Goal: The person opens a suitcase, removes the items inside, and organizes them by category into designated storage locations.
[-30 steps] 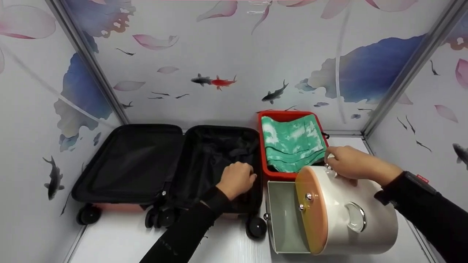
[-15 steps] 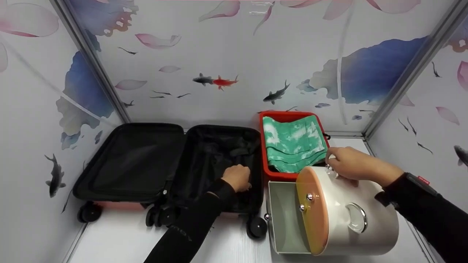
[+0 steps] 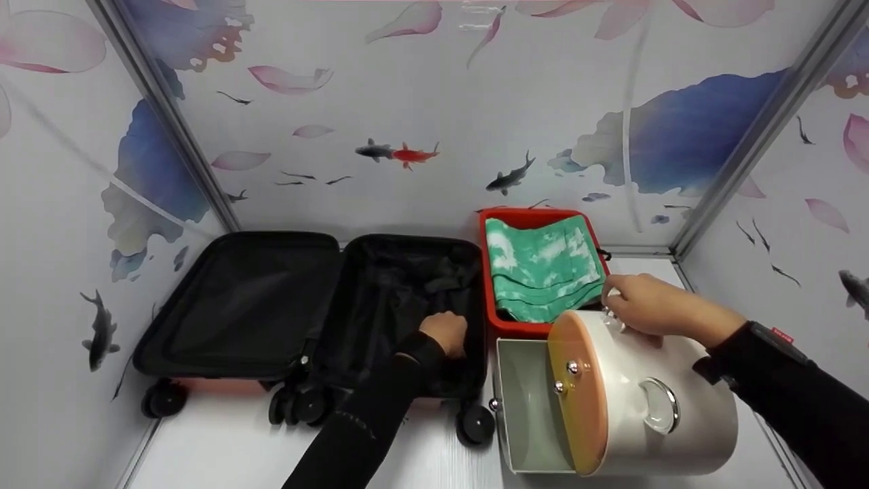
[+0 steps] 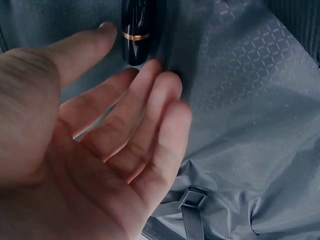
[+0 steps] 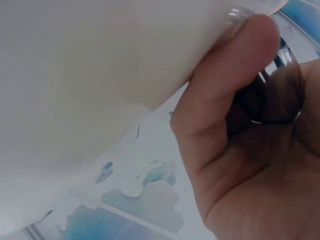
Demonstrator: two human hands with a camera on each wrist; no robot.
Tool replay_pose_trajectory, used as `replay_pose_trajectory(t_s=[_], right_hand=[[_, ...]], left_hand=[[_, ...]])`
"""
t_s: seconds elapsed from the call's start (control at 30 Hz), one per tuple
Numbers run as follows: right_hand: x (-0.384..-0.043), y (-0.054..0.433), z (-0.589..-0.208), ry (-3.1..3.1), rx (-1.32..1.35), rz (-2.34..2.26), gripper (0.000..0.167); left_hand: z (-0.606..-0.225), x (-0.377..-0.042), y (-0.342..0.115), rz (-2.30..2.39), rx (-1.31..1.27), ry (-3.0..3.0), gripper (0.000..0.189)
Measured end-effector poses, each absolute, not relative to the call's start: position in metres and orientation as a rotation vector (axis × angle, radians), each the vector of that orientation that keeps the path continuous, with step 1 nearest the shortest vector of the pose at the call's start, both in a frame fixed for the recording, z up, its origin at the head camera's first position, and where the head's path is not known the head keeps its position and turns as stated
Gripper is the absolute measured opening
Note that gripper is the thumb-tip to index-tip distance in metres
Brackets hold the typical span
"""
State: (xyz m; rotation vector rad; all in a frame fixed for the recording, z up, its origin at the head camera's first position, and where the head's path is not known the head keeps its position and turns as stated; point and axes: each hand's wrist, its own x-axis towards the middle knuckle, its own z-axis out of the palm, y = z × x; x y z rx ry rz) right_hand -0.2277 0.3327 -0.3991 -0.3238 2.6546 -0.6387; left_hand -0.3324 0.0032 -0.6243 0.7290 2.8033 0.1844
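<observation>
My left hand (image 3: 445,333) is down inside the right half of an open black suitcase (image 3: 400,285). In the left wrist view its fingers are loosely bent with nothing between them. Their tips lie beside the lower end of a glossy black cosmetic tube (image 4: 136,47) with a gold ring, resting on the grey lining (image 4: 240,125); whether they touch it I cannot tell. My right hand (image 3: 645,302) grips the clear, chrome-edged handle (image 5: 282,95) on a white rounded box (image 3: 692,380). That box has an orange-yellow front (image 3: 589,407), and its grey drawer (image 3: 529,407) stands pulled out.
A red bin (image 3: 519,327) holding folded green-and-white cloth (image 3: 543,265) stands behind the box. The suitcase's left half (image 3: 244,305) lies flat beside the left wall. Black wheels (image 3: 475,424) stick out at the suitcase's front. Patterned walls (image 3: 434,88) enclose the space.
My left hand has gone lower and deeper into the suitcase's right half, its forearm shifting to the right. The right hand stays on the box handle.
</observation>
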Motion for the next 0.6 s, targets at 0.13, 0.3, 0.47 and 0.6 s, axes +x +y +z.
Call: replay_pose_trajectory(t_s=[0.13, 0.3, 0.47, 0.6], right_hand=[[-0.228, 0.333, -0.399, 2.653, -0.324, -0.643, 0.026], [-0.228, 0.333, -0.399, 2.664, -0.339, -0.640, 0.025], [-0.229, 0.333, -0.399, 2.666, -0.337, -0.624, 0.026], [-0.228, 0.332, -0.398, 2.663, -0.330, -0.625, 0.027]], left_hand=[[-0.699, -0.377, 0.006, 0.192, 0.799, 2.804, 0.030], [-0.693, -0.370, 0.010, 0.195, 0.763, 2.823, 0.021], [-0.655, -0.348, 0.010, 0.231, 0.744, 2.816, 0.002], [-0.598, -0.317, 0.007, 0.309, 0.669, 2.776, 0.003]])
